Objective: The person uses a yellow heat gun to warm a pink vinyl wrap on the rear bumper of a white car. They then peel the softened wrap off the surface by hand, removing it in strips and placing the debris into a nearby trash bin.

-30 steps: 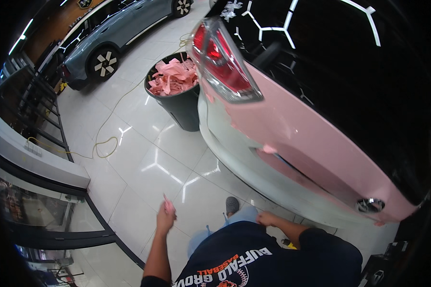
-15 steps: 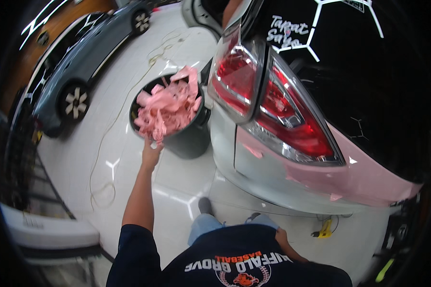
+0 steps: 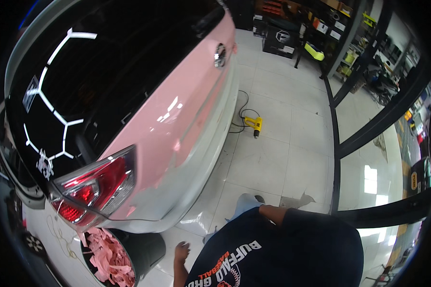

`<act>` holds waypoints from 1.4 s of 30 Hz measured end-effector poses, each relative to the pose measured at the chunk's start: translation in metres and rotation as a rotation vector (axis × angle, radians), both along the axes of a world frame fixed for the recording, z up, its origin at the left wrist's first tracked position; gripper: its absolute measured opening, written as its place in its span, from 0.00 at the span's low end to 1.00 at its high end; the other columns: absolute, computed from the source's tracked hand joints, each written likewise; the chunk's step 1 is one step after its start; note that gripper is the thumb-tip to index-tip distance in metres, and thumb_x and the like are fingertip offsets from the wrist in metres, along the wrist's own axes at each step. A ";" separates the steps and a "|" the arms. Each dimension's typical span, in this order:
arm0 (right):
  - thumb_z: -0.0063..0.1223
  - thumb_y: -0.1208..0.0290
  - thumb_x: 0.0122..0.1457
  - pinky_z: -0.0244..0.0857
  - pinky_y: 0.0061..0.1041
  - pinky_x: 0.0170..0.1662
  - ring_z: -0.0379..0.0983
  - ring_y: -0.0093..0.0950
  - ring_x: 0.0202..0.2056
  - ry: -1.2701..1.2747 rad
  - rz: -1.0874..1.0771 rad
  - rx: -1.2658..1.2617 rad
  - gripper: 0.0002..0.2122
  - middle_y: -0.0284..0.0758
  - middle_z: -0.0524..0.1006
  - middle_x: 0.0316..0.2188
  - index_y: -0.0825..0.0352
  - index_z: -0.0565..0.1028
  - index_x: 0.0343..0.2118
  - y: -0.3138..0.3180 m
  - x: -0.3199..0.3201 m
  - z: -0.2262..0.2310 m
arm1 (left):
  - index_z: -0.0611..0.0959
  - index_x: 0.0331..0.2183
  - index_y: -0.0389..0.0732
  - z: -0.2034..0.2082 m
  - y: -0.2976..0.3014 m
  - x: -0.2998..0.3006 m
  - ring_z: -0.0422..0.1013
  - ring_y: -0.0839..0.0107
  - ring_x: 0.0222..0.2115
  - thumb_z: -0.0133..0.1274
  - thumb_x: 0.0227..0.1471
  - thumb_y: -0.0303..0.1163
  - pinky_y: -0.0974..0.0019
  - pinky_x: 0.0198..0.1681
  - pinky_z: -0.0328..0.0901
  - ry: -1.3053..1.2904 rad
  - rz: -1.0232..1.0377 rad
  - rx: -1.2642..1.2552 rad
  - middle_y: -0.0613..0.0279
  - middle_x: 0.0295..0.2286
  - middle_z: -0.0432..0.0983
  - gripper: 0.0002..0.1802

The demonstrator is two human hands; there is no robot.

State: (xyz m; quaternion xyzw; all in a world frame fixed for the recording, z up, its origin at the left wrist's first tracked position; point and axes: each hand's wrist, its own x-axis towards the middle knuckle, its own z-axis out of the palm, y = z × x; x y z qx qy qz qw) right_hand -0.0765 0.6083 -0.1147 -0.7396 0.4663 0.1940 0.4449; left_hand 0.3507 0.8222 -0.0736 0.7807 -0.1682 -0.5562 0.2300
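Observation:
My left hand (image 3: 181, 251) hangs low beside the dark round bin (image 3: 146, 251), apart from it. Its fingers are loosely curled and nothing shows in them. Crumpled strips of pink film (image 3: 111, 260) fill the bin to its rim. Only a bit of my right forearm (image 3: 273, 215) shows past my dark shirt; the right hand is hidden. Ahead stands the rear of a car, with pink film (image 3: 163, 119) over its tailgate and a pale bumper (image 3: 187, 191) below. The red tail light (image 3: 98, 186) sits just above the bin.
A yellow heat gun (image 3: 255, 125) lies on the tiled floor with its black cord by the bumper. Dark-framed glass panels (image 3: 337, 158) stand at the right. Black boxes (image 3: 278, 42) and shelves are at the back. A pale cord (image 3: 64, 239) lies left of the bin.
The view has swung right along the car's rear. My left hand has come away from the bin's rim and down toward my side; the pink film stays in the bin.

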 end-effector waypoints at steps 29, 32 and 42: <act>0.44 0.67 0.54 0.65 0.44 0.45 0.71 0.50 0.43 -0.013 -1.155 0.160 0.15 0.53 0.76 0.37 0.71 0.72 0.41 -0.125 -0.311 0.023 | 0.78 0.35 0.39 0.019 -0.611 -0.286 0.68 0.74 0.24 0.50 0.52 0.42 0.68 0.29 0.64 -0.071 -0.775 -0.155 0.66 0.23 0.72 0.15; 0.45 0.69 0.53 0.64 0.43 0.46 0.70 0.51 0.45 0.149 -1.324 0.059 0.16 0.53 0.75 0.39 0.71 0.70 0.44 -0.190 -0.316 0.034 | 0.75 0.42 0.39 0.030 -0.728 -0.309 0.71 0.71 0.30 0.50 0.55 0.42 0.67 0.33 0.66 0.190 -0.563 -0.348 0.62 0.33 0.73 0.18; 0.45 0.72 0.53 0.66 0.41 0.42 0.72 0.49 0.41 -0.210 -0.809 -0.202 0.12 0.50 0.76 0.37 0.70 0.73 0.39 -0.493 -0.411 -0.016 | 0.69 0.48 0.36 0.178 -0.965 -0.383 0.71 0.63 0.40 0.50 0.54 0.40 0.61 0.43 0.66 0.183 0.144 -0.782 0.57 0.42 0.70 0.23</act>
